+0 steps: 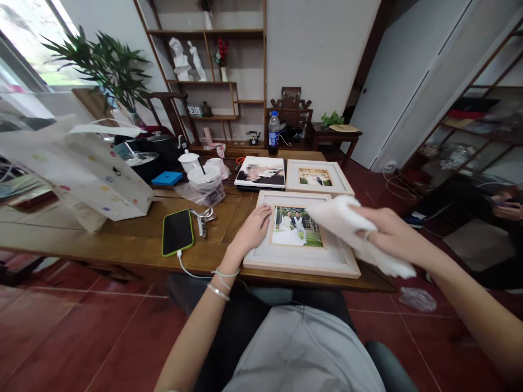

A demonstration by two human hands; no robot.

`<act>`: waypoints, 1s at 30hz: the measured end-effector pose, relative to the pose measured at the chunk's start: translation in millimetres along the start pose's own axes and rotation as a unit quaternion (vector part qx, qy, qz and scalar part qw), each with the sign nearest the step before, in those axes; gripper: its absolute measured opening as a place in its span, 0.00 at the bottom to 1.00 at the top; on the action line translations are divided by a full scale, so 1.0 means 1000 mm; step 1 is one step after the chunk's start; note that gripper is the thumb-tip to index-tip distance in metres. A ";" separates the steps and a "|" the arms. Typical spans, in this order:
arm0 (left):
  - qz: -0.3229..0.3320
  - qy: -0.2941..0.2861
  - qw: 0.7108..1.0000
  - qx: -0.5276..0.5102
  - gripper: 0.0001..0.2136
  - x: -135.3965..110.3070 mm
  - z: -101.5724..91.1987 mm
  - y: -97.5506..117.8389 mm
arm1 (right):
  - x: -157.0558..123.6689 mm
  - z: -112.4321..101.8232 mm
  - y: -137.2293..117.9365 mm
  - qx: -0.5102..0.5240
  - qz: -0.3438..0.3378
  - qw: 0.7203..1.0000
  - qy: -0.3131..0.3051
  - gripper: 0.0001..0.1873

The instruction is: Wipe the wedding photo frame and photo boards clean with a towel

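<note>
A light wooden picture frame (302, 270) lies flat at the table's near edge, with a wedding photo (292, 228) in its middle. My left hand (254, 224) rests on the frame's left side, its fingers lying over the border. In my right hand (386, 234) is a bunched white cloth (343, 218), held over the frame's right part. The cloth covers the photo's upper right corner; whether it touches the frame I cannot tell. Behind it lies a second picture frame (343, 179), beside a small stack of photo panels (261, 171).
A phone (178, 232) on a charging cable lies left on the wooden table (220, 218), near a lidded cup (204, 177) in plastic. A paper bag (118, 185) stands further left, a blue-capped bottle (273, 133) at the back. Another person's hand (506, 209) shows far right.
</note>
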State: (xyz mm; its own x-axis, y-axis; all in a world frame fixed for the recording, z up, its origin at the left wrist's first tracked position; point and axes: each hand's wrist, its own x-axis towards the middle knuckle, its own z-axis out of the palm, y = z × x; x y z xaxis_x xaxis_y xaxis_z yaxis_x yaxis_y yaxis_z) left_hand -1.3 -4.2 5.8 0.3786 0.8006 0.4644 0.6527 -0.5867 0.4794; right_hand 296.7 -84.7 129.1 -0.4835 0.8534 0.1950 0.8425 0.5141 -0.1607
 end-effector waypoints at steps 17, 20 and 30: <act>-0.024 0.023 0.997 -0.067 0.22 0.002 -0.003 0.008 | 0.092 0.093 -0.043 -0.059 -0.238 0.967 -0.064 0.28; -0.031 0.029 0.996 -0.080 0.22 0.002 -0.004 0.010 | 0.073 0.086 -0.057 0.000 -0.291 0.951 -0.108 0.28; -0.007 -0.018 1.000 -0.016 0.19 0.001 -0.003 0.006 | 0.032 0.017 -0.047 0.174 -0.242 0.920 -0.255 0.31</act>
State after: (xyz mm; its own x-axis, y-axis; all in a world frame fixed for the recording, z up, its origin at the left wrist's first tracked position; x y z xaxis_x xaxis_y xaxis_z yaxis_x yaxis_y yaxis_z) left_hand 1.6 -7.2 11.4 0.3930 0.8122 0.4312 0.6369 -0.5787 0.5095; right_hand 237.7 -79.6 126.0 -0.9050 0.4015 -0.1404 0.4156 0.7648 -0.4922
